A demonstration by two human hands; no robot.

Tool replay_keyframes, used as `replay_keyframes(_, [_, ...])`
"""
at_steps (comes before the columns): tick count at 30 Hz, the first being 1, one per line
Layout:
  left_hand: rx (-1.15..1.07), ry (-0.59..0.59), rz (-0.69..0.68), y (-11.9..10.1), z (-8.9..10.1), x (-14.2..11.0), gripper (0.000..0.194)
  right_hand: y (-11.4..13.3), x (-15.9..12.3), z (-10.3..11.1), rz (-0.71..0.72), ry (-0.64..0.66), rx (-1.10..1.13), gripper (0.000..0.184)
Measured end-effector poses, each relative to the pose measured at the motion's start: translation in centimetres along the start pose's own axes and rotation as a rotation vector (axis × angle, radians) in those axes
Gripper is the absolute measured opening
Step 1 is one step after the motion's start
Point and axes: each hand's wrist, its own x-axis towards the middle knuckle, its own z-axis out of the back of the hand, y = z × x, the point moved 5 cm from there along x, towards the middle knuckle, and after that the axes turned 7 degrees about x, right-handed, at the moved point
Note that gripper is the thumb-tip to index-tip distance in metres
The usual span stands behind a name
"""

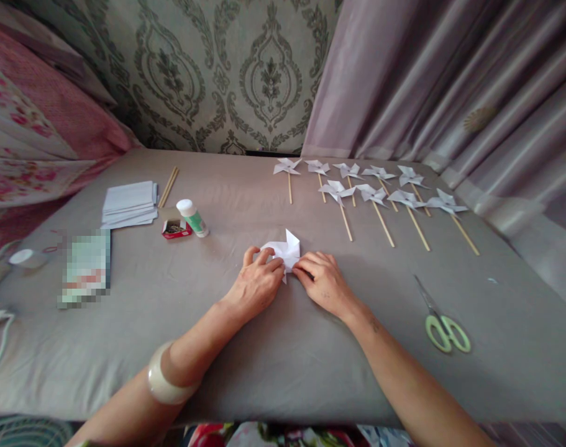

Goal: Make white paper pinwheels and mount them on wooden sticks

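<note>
Between my hands, low over the middle of the table, is a white paper pinwheel (289, 251) with one blade pointing up. My left hand (258, 279) grips it from the left, its fingers bent over the paper and hiding part of it. At the right edge, the thumb and fingers of my right hand (324, 279) pinch the paper. No stick shows on this pinwheel. Beyond my left hand stand a white and green glue stick (194, 218) and a small red box (176, 229) of tiny metal pieces.
Several finished pinwheels on sticks (373, 195) lie in two rows at the back right. Green-handled scissors (443, 326) rest at the right. A stack of white paper (128, 205), loose wooden sticks (169, 187) and a blurred packet (84, 270) are at the left.
</note>
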Motion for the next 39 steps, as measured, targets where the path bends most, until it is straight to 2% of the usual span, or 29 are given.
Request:
replay_keyframes(8, [0.044, -0.009, -0.001, -0.6, 0.0, -0.1, 0.021, -0.2, 0.4, -0.2, -0.106, -0.098, 0.056, 0.012])
replay_keyframes(14, [0.043, -0.01, 0.007, -0.6, -0.1, -0.2, 0.02, -0.4, 0.6, -0.5, -0.164, -0.153, 0.019, 0.013])
replay_keyframes(39, [0.061, -0.037, 0.039, -0.7, 0.0, -0.1, 0.014, -0.6, 1.1, -1.3, -0.285, -0.178, 0.016, 0.006])
